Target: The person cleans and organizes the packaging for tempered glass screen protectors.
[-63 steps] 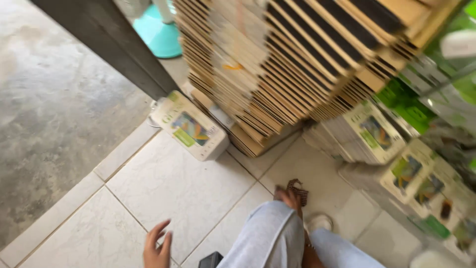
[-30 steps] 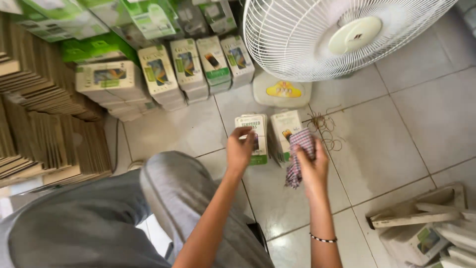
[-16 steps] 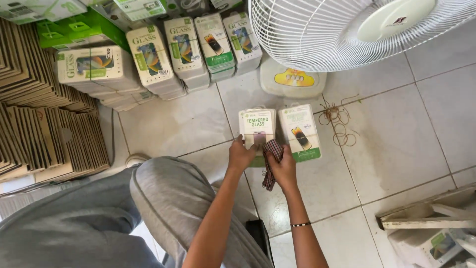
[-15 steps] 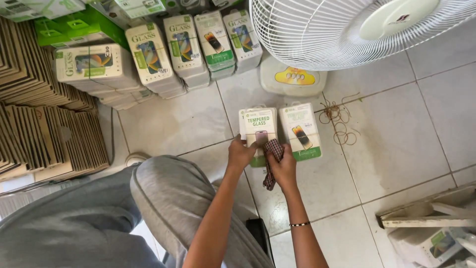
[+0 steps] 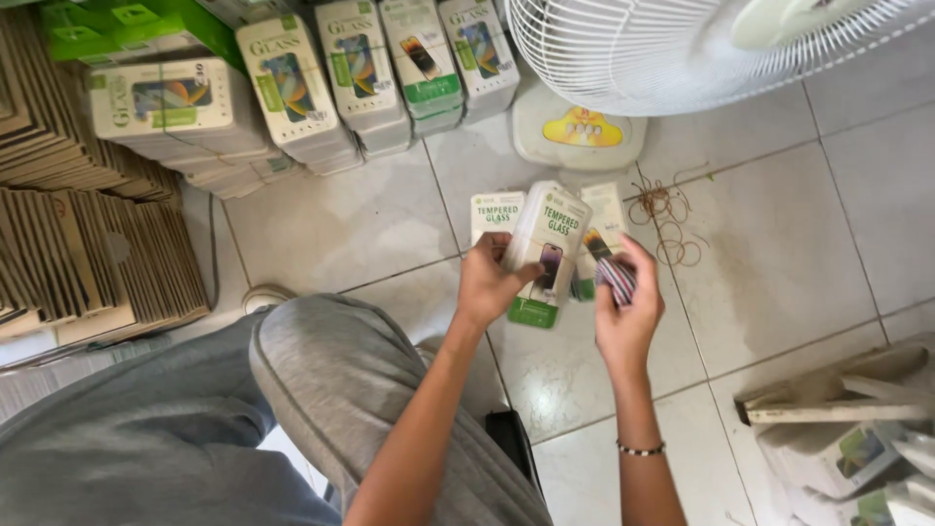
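Observation:
My left hand (image 5: pixel 489 282) grips a bundle of white-and-green flat boxes (image 5: pixel 545 248) and holds it tilted above the tiled floor. My right hand (image 5: pixel 628 312) is just right of the bundle, fingers closed on a striped cloth (image 5: pixel 616 278). Two more boxes of the same kind lie flat on the floor behind the hands, one at the left (image 5: pixel 495 212) and one at the right (image 5: pixel 606 209), both partly hidden. My bent knee in grey trousers (image 5: pixel 331 380) is below the left hand.
Bundled stacks of similar boxes (image 5: pixel 292 88) line the far side. Brown cardboard stacks (image 5: pixel 78 244) stand at left. A white floor fan (image 5: pixel 682 49) with its base (image 5: pixel 579 131) is ahead; loose rubber bands (image 5: pixel 667 219) lie beside it. More boxes (image 5: pixel 838 438) sit at bottom right.
The view swung from the cardboard stacks to the floor by the fan. My left hand has lifted a bundle of boxes off the floor; my right hand keeps the cloth and has moved close beside it.

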